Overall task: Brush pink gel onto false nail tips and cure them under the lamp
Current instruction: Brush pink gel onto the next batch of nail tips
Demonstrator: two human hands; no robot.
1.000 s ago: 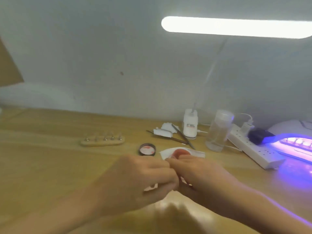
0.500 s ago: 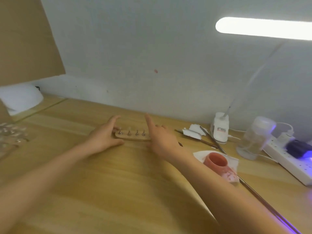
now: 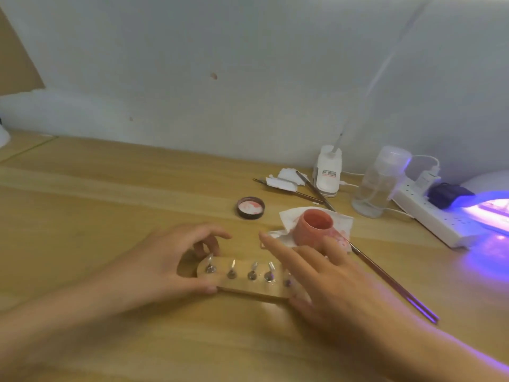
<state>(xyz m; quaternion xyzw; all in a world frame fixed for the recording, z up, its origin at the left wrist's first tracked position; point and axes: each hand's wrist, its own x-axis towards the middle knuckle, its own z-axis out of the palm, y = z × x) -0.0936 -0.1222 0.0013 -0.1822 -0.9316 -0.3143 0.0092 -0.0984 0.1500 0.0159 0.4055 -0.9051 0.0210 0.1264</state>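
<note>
Nail tips (image 3: 233, 264) on the wooden holder (image 3: 242, 287) could topple if jolted; left hand (image 3: 162, 267) pinches its end, right hand (image 3: 327, 285) steadies it, fingers straight.

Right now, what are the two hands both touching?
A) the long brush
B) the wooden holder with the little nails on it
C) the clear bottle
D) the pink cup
B: the left hand grips the left end of the wooden holder, thumb in front and fingers behind, and the right hand lies over its right end.
</note>
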